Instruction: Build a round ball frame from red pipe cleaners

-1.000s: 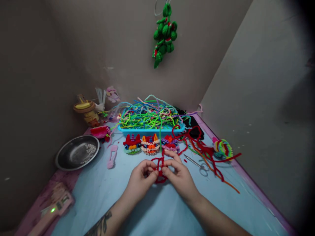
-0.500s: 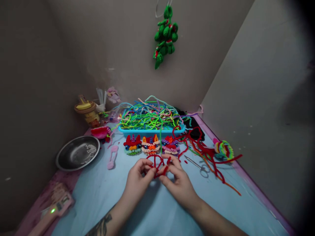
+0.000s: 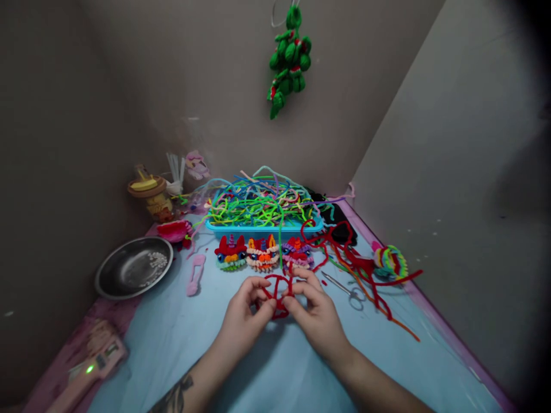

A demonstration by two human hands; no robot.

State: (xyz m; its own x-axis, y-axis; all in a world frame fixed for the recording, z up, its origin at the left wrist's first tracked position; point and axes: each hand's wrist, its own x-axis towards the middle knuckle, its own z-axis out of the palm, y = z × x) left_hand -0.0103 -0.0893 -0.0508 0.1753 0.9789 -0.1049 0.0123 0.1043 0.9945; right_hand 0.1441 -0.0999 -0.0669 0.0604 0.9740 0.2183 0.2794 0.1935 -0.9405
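Both my hands meet over the blue table (image 3: 267, 373). My left hand (image 3: 245, 318) and my right hand (image 3: 316, 315) each pinch a bent red pipe cleaner (image 3: 279, 293), looped into a small ring shape between the fingertips. Just beyond the hands lie three finished pipe-cleaner faces (image 3: 262, 255) in a row, red, orange and purple. Behind them stands a blue tray (image 3: 224, 228) heaped with coloured pipe cleaners (image 3: 258, 201).
Small scissors (image 3: 344, 287) and a tangle of red pipe cleaners (image 3: 357, 264) lie right of my hands, with a coiled multicoloured ring (image 3: 391, 261). A metal bowl (image 3: 134, 267) sits left; a pink glue gun (image 3: 88, 373) lies near left. A green ornament (image 3: 288, 57) hangs on the wall.
The hands have kept twisting the red pipe cleaner; its loop has turned and sits a little higher between the fingertips than a second ago. Nothing else on the table moved.
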